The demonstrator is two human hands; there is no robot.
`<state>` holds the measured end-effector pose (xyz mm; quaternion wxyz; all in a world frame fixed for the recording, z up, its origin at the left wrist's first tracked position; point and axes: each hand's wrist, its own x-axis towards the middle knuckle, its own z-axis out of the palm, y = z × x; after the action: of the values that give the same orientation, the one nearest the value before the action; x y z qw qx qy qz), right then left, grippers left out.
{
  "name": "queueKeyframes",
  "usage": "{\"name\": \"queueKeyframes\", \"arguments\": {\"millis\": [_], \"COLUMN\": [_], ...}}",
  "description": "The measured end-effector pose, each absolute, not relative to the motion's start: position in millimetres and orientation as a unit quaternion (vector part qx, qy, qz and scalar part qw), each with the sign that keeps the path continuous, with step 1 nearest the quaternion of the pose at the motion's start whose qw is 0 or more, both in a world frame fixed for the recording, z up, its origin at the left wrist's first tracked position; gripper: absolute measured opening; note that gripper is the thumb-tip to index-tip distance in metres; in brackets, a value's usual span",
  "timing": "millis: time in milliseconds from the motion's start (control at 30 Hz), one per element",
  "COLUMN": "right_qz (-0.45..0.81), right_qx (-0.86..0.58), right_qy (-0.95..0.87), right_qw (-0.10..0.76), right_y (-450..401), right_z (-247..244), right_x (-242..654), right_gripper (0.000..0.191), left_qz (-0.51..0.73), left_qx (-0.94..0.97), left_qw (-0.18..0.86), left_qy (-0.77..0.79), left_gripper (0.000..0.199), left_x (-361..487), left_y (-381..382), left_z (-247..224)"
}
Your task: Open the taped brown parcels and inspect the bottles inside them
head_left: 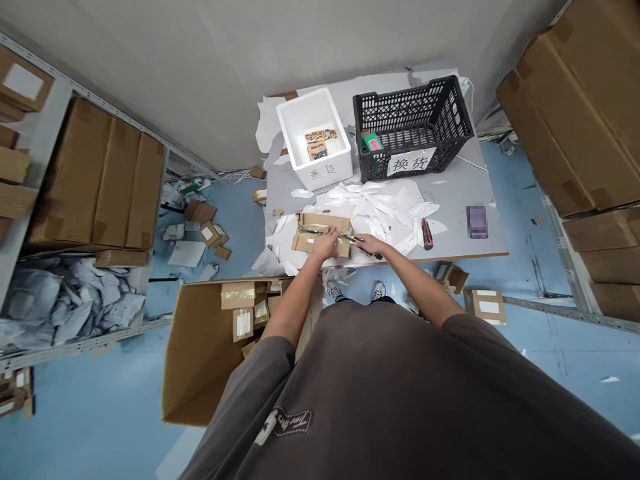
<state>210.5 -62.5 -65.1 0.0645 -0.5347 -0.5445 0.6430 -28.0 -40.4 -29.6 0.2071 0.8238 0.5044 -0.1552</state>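
Near the front edge of the table (463,190), a small cardboard box (320,223) is held down by the left hand (326,243), which is laid on its top; how widely the fingers are spread cannot be told. A black-and-yellow tool (370,253) is gripped in the right hand (369,245), closed around the handle, with its front end directed at the box's right side. The forearms are reached in over the table's front edge, and the box is set close to that edge.

Behind the box, the way is bounded by the walls of a white bin (325,170) and a black crate (367,160). Scattered white paper (373,203) is spread between them and the hands. To the right, a red-and-black tool (427,235) is laid near the front edge, and bare surface is left between it and a purple item (477,221). Below the table's left front part, small boxes (243,323) are contained in a large open carton (200,347).
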Motion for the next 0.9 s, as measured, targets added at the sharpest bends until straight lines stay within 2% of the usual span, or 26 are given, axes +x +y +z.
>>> {"name": "queueKeyframes", "arguments": {"millis": [200,500,567,733,900], "right_qz": [0.608,0.386,0.401,0.555,0.629], "right_qx": [-0.532,-0.584,-0.580,-0.539,-0.526], "right_qy": [-0.588,-0.713,-0.709,-0.633,-0.572], "right_qw": [0.044,-0.020,-0.019,-0.005,0.031], "right_y": [-59,-54,-53,-48,-50], "right_z": [-66,-56,-54,-55,-59], "right_x": [203,197,195,196,201], "right_gripper": [0.015,0.023,0.022,0.014,0.006], "left_qz": [-0.146,-0.131,-0.132,-0.122,-0.112], "left_qx": [0.828,0.821,0.824,0.825,0.822], "left_qw": [0.199,0.212,0.213,0.213,0.226], "left_qy": [0.504,0.513,0.509,0.509,0.511], "left_gripper": [0.090,0.091,0.092,0.091,0.092], "left_x": [-35,-37,-37,-39,-43], "left_y": [-48,-42,-42,-43,-44], "left_z": [-32,-35,-36,-40,-41]}}
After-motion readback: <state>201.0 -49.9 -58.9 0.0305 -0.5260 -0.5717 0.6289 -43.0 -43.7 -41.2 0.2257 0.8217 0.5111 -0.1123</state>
